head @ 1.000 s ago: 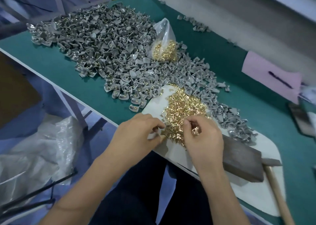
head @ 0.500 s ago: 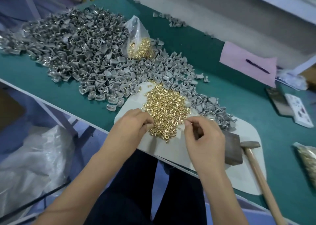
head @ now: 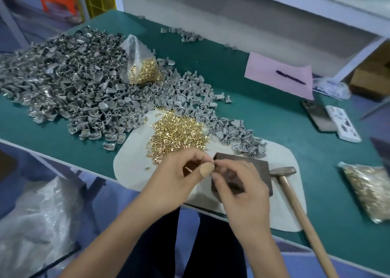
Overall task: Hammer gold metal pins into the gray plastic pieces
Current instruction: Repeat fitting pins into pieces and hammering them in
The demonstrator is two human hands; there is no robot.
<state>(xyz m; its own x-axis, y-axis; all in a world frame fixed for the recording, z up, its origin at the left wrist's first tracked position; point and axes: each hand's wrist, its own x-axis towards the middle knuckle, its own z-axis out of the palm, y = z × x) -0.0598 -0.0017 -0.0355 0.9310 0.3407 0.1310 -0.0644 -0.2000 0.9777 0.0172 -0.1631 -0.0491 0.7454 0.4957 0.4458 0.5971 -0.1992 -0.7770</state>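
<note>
Where the frame edges are cutting things off, the green table (head: 242, 77) is running out of view on the left and right, and the great heap of gray plastic pieces (head: 69, 87) is spreading past the left border, its individual pieces blurring together. Both forearms are rising from the bottom edge and converging over the white mat (head: 130, 161) at the near edge of the table. A dark block (head: 251, 168) is sitting on the mat, with the right hand (head: 238, 191) partly covering it. Loose gold metal pins (head: 177, 132) are lying in a pile on the mat just beyond the hands, and a clear bag of pins (head: 143, 68) is standing upright in the gray heap. A hammer (head: 295, 195) is lying untouched just right of the block, its handle leaving the frame at the bottom. The left hand (head: 177, 180) is curling its fingers and pinching a small tan piece (head: 206, 170) between thumb and forefinger, with a single pin showing under its fingers. The right hand's fingertips are closing in a pinch against that same piece; whatever they are gripping is too small to make out.
</note>
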